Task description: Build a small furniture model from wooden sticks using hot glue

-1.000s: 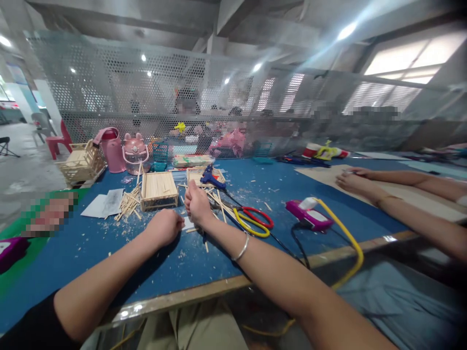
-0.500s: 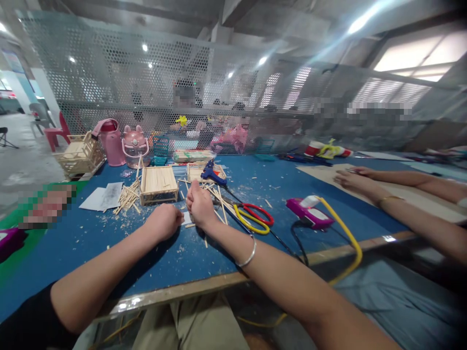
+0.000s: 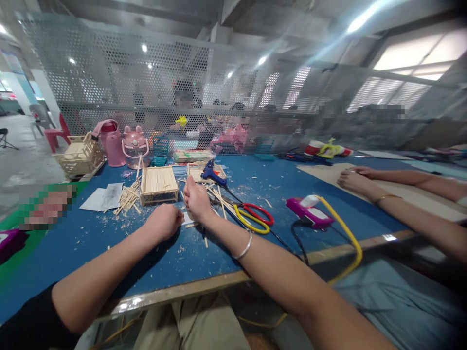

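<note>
My left hand point(image 3: 164, 222) is closed with its fingertips pinched together, at the left edge of a small white paper point(image 3: 188, 219) on the blue table; what it grips is hidden. Just to the right, my right hand point(image 3: 197, 200) rises with fingers bent and pressed together, and I cannot make out what is in them. Behind my hands stands a small frame of wooden sticks point(image 3: 159, 183) with a slatted top. Loose wooden sticks point(image 3: 128, 198) lie left of it, and more lie beside my right hand. A blue glue gun point(image 3: 213, 173) rests behind that hand.
Scissors with red and yellow handles point(image 3: 251, 219) lie right of my hands, near a purple power strip point(image 3: 309, 214) with a yellow cable. Pink bottles point(image 3: 113, 143) and a larger stick model point(image 3: 80, 153) stand back left. A co-worker's hands point(image 3: 355, 180) are at the right.
My right hand has shifted slightly left and turned, with its fingers a little straighter. My left hand stays in place. The co-worker's hands moved slightly.
</note>
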Tool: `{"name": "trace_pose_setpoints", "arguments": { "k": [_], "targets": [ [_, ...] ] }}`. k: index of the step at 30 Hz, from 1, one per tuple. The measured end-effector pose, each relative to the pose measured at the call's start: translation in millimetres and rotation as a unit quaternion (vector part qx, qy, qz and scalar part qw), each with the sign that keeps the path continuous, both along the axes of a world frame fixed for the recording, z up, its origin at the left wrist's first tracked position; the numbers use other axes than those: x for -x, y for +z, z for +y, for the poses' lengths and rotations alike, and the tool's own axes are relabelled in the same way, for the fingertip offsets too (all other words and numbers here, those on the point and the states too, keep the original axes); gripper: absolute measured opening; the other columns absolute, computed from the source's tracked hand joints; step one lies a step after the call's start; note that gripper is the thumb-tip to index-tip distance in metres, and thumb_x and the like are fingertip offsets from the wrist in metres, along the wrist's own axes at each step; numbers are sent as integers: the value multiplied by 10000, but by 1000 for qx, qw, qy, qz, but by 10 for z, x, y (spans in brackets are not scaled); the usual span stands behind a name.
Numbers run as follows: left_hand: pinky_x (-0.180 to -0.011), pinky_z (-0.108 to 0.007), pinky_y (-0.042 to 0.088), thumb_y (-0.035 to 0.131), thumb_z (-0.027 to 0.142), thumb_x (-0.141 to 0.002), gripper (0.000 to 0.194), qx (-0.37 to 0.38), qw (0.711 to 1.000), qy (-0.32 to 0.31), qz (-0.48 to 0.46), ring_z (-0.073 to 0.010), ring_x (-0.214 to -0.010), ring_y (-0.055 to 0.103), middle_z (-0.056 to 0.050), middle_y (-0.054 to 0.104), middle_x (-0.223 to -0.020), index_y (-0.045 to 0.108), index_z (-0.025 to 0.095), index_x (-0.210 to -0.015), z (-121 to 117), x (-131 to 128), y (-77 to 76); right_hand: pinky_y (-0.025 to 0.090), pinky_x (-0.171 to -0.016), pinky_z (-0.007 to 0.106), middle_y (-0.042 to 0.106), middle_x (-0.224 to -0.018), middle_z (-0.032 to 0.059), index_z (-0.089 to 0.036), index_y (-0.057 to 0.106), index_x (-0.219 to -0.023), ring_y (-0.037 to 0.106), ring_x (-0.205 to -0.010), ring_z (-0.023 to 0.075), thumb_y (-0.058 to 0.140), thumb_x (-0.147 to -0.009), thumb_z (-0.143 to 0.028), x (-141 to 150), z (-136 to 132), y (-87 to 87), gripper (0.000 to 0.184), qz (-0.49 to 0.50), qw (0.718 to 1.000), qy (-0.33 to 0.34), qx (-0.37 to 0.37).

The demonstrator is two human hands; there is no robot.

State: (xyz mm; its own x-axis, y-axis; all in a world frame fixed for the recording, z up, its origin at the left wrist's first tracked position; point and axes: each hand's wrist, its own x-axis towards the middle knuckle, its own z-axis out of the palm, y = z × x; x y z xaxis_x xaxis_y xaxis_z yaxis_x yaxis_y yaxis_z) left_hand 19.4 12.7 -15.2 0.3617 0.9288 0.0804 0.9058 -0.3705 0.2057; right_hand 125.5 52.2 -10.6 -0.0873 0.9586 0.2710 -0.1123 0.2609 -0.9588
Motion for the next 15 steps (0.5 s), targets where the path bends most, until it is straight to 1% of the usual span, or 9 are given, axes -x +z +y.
{"name": "trace_pose_setpoints", "arguments": {
  "k": [5, 10, 15],
  "targets": [
    [-626, -287, 420, 425, 285, -789, 297, -9, 1000, -11, 6, -253, -761, 645, -129, 691, -748, 682, 170, -696, -5, 0, 12, 151, -339, 207, 239, -340, -84, -205, 283, -463, 220, -312, 43, 392, -710, -694, 26, -3, -2, 559, -7, 1000, 19, -17],
    [-632, -289, 422, 438, 282, -780, 281, -2, 1000, -7, 3, -258, -774, 644, -130, 695, -770, 688, 174, -713, 2, 0, 5, 143, -333, 205, 225, -330, -87, -204, 266, -452, 201, -304, 37, 390, -716, -691, 11, -6, 15, 568, 13, 999, 51, -11],
    [-659, -288, 430, 437, 282, -787, 278, -3, 1000, -10, -2, -245, -783, 641, -123, 696, -795, 696, 183, -764, 5, 3, -2, 138, -327, 201, 237, -328, -92, -202, 283, -463, 208, -293, 36, 405, -701, -695, 19, 0, 23, 561, 37, 999, 37, -15]
  ]
}}
